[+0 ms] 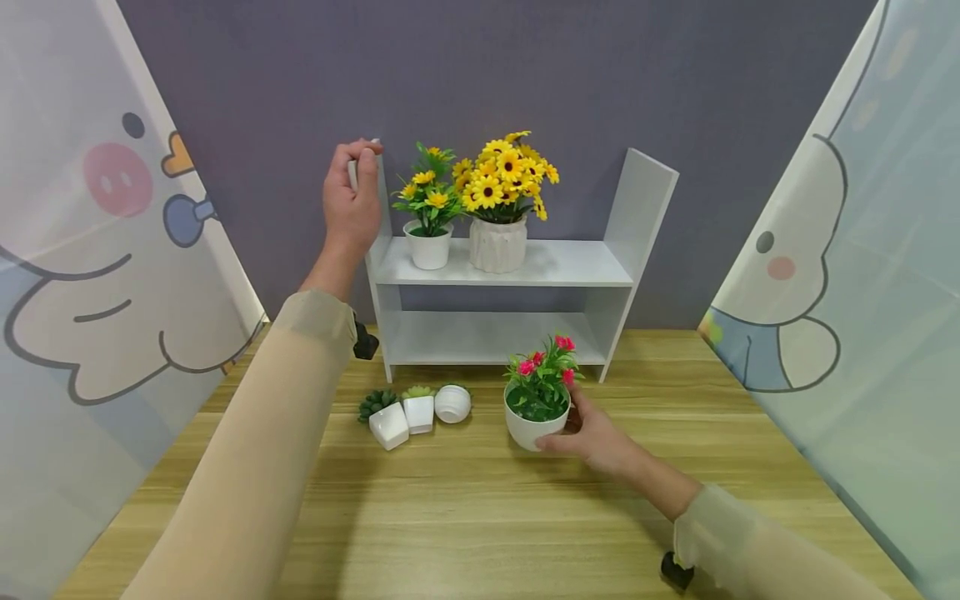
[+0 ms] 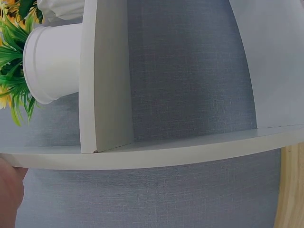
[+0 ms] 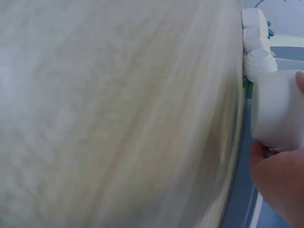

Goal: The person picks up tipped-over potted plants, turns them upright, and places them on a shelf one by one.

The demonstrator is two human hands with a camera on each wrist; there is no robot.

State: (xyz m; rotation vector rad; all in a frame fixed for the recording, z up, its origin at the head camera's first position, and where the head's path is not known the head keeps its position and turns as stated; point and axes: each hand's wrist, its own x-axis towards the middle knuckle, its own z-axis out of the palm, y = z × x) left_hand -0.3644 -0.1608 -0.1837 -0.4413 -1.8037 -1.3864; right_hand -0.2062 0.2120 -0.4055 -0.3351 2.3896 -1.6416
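Note:
A white two-tier shelf (image 1: 510,250) stands at the back of the table. With curled fingers my left hand (image 1: 352,196) grips the top of its left side panel; at the left edge of the left wrist view part of that hand (image 2: 8,197) shows against the panel. My right hand (image 1: 592,437) holds a white round pot with a pink-flowered plant (image 1: 536,408) in front of the shelf, thumb on the near side, other fingers mostly hidden behind. The pot's white side (image 3: 278,111) faces the right wrist camera, and it appears slightly tilted in the head view.
On the upper board stand a small yellow-flowered plant (image 1: 430,242) and a fuller pot of yellow daisies (image 1: 498,246). Several small succulents in white pots, such as a square one (image 1: 390,427) and a round one (image 1: 453,404), lie tipped on the wooden table (image 1: 420,525). A grey wall rises behind.

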